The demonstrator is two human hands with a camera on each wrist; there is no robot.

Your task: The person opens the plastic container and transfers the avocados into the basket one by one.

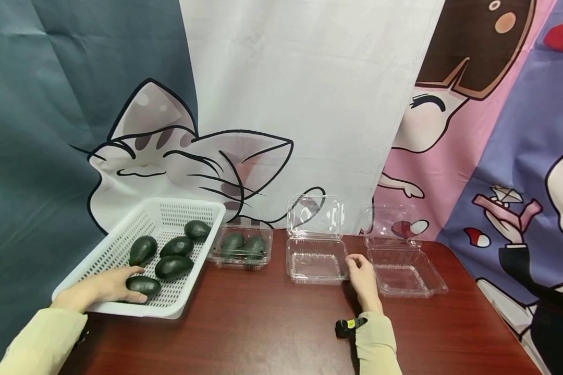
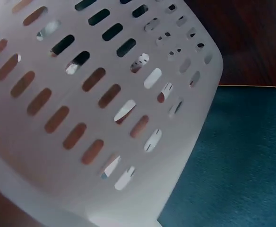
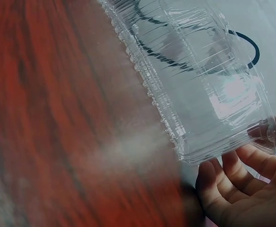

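Observation:
In the head view my left hand (image 1: 100,286) reaches over the near-left rim of a white perforated basket (image 1: 169,311). Its thumb and fingers are around a dark green avocado (image 1: 145,285) lying near that rim. More avocados, among them one avocado (image 1: 174,267) at the right, lie in the same basket. My right hand (image 1: 363,276) pinches the right rim of an open clear plastic clamshell container (image 1: 316,260), which stands on the table with its lid raised. The right wrist view shows that hand (image 3: 251,179) at the container's corner. The basket wall hides my left hand in its wrist view.
A closed clear clamshell (image 1: 241,247) with two avocados stands between the basket and the open container. Right of my right hand is another open clamshell (image 1: 408,273). The reddish-brown table (image 1: 262,328) ends at a printed cloth backdrop (image 1: 309,104).

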